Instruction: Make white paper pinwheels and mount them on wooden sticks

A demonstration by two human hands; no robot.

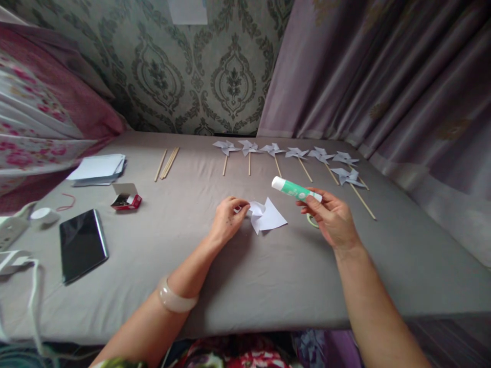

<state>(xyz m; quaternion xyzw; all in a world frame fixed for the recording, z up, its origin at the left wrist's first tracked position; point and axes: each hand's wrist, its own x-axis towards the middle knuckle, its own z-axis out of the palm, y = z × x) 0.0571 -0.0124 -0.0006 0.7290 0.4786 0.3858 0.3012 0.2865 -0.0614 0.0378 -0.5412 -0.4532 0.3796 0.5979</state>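
Observation:
My left hand [229, 219] pinches the left side of a partly folded white paper pinwheel [269, 217] at the middle of the table. One large corner of this paper lies flat to the right, while other points are bent in toward its centre. Raised above the table, my right hand [333, 217] grips a green and white glue stick [295, 190], its white cap end pointing left. Below the right hand, a pale green ring [312, 220], perhaps a tape roll, shows only in part.
Several finished pinwheels on sticks [273, 149] line the back right. Loose wooden sticks [169, 163], a paper stack [98, 168], a small red box [127, 201] and a dark phone [83, 246] lie left. A power strip [11, 232] with white cables sits at the left edge.

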